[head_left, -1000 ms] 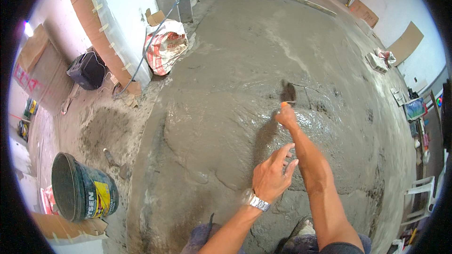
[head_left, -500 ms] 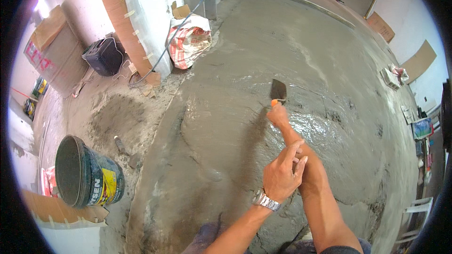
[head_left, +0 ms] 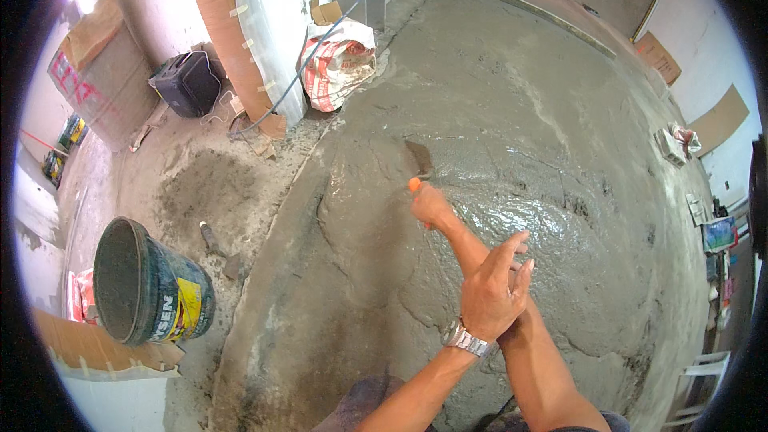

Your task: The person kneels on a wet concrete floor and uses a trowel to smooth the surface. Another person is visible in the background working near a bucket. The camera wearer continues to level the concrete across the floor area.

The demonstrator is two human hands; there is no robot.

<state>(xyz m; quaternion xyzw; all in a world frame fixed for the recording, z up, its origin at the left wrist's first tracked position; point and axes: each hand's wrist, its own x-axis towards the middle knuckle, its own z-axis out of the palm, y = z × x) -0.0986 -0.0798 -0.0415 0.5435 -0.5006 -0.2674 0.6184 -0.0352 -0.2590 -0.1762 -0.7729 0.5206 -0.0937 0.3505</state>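
Observation:
My right hand (head_left: 432, 205) is wrapped round the orange handle of a trowel (head_left: 418, 158). The trowel's dark blade lies against the wet grey mortar (head_left: 360, 232) that covers the floor. My left hand (head_left: 494, 292), with a metal watch (head_left: 467, 339) on its wrist, is held above my right forearm. Its fingers are stretched out and apart, holding nothing; whether it touches the forearm I cannot tell.
At the left stands a dark bucket (head_left: 152, 284), with a hand tool (head_left: 210, 238) lying beside it. Farther back are a black speaker-like box (head_left: 188, 84), a red-and-white sack (head_left: 340, 68) and a blue cable (head_left: 298, 72). A long straight bar (head_left: 528, 10) crosses the far mortar.
My right hand has swung the trowel leftward over the mortar, and the blade now sits flatter. My left hand has shifted slightly right and down, fingers still spread.

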